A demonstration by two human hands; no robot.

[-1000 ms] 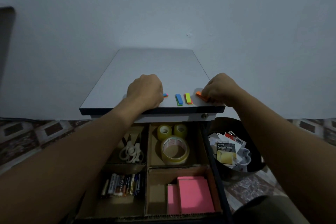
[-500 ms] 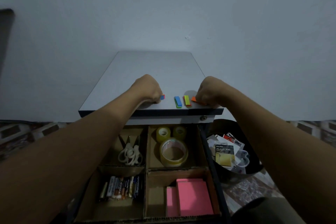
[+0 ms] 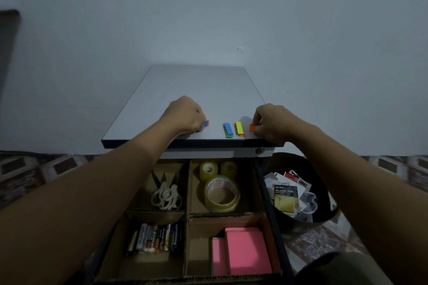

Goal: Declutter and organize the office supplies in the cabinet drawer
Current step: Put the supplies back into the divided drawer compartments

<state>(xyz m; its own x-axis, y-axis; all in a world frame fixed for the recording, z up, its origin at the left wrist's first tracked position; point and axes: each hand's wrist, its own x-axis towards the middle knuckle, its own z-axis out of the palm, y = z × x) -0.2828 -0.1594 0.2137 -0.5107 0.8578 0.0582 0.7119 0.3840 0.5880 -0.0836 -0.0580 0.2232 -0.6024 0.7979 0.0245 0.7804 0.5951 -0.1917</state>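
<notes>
Cabinet top (image 3: 199,90): four flag stacks (image 3: 228,129) (two loose); left hand (image 3: 185,114), right hand (image 3: 272,122) pinch two.

smooth matt cabinet top (image 3: 196,90); cardboard dividers (image 3: 187,192).

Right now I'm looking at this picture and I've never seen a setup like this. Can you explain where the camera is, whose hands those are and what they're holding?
There is no machine here. These are a person's two bare hands, filmed by a wide-angle camera worn on the head and looking forward and down, so both forearms reach in from the bottom corners. On the white cabinet top, the left hand pinches a small blue-and-pink tab, and the right hand pinches an orange tab. Between them lie a blue strip and a yellow strip of sticky tabs. Below is the open drawer, divided by cardboard, with scissors, tape rolls, batteries and pink sticky notes. A black bin of packaging stands to the right.
</notes>
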